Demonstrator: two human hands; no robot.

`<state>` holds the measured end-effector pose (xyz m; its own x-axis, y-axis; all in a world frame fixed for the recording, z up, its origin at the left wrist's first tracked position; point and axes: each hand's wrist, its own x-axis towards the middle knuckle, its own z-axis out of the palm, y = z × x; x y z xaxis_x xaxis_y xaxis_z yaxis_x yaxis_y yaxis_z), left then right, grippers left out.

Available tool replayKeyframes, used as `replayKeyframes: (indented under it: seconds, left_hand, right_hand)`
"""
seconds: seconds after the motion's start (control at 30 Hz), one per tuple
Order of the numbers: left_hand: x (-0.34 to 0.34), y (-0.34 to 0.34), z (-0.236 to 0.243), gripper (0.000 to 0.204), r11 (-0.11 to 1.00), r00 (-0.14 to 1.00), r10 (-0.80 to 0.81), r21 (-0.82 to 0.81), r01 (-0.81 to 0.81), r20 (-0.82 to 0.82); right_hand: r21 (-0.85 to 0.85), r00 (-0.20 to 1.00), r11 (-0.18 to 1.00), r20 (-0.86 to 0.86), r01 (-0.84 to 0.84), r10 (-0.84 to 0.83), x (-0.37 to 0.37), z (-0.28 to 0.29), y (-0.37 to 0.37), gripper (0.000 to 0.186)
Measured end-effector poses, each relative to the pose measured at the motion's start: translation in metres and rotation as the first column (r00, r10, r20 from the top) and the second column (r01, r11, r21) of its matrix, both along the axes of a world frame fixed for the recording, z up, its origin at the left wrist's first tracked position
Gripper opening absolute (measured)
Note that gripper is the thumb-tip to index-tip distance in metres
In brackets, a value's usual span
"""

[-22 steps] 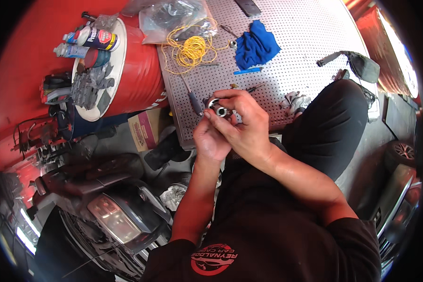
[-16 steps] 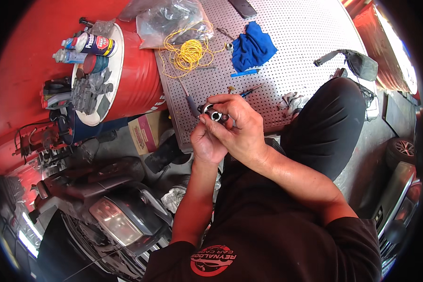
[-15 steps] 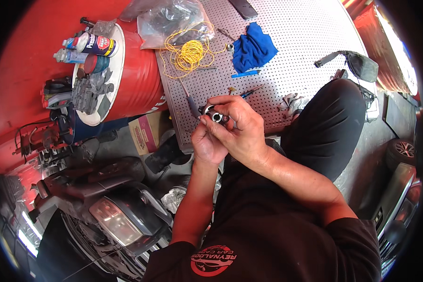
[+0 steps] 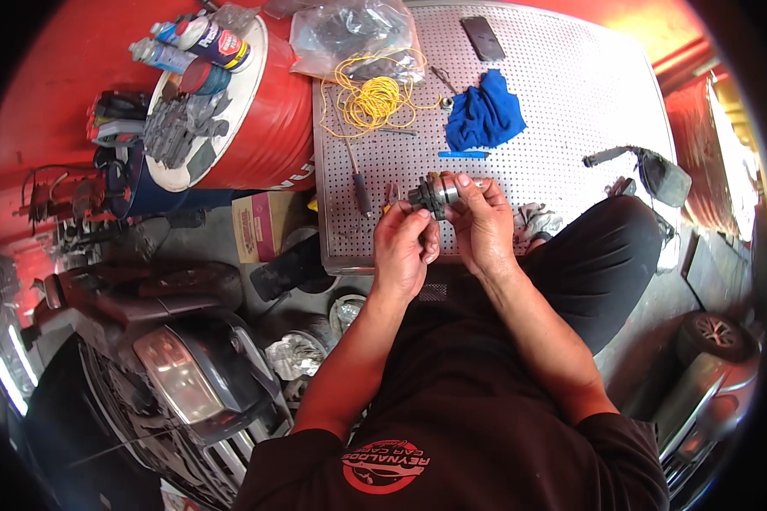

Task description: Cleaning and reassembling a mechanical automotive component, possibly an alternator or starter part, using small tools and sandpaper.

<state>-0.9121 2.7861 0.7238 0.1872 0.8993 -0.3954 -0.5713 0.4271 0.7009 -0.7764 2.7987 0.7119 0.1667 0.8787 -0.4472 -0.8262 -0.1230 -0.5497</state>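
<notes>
I hold a cylindrical metal part [image 4: 429, 199], dark at its left end and silver at its right, over a perforated metal table [image 4: 588, 102]. My left hand [image 4: 402, 251] has fingers closed on the dark end. My right hand [image 4: 486, 230] grips the silver cylinder, thumb on top. Just left of the part lies a screwdriver with a dark handle [image 4: 361, 192]. A blue pen [image 4: 463, 154], a blue cloth [image 4: 486, 106] and a coiled yellow cord [image 4: 375, 102] lie beyond, with a crumpled pale rag [image 4: 539, 223] to the right.
A red drum [image 4: 277, 128] at left carries cans and grey parts. A plastic bag [image 4: 354, 34] and black phone [image 4: 482, 39] lie at the table's back. A cardboard box [image 4: 264, 226], a car front [image 4: 179, 375] and a wheel [image 4: 714, 334] sit lower. My bent knee [image 4: 614, 238] is right of my hands.
My hands have moved apart from their overlapping grip. My right hand has moved right, and the part is turned sideways, showing its length instead of its bored end.
</notes>
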Motion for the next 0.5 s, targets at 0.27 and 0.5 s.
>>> replayKeyframes:
  seconds: [0.27, 0.5]
  left_hand:
    - [0.012, 0.003, 0.010, 0.009, 0.995, 0.932, 0.066, 0.096, -0.034, -0.356]
    - [0.023, 0.009, 0.021, 0.008, 0.988, 0.919, 0.135, 0.124, -0.095, -0.370]
  right_hand:
    - [0.031, 0.964, 0.999, -0.263, -0.032, 0.039, 0.003, -0.018, 0.003, 0.017]
    - [0.098, 0.907, 0.995, -0.417, -0.020, 0.059, 0.002, -0.020, 0.012, 0.015]
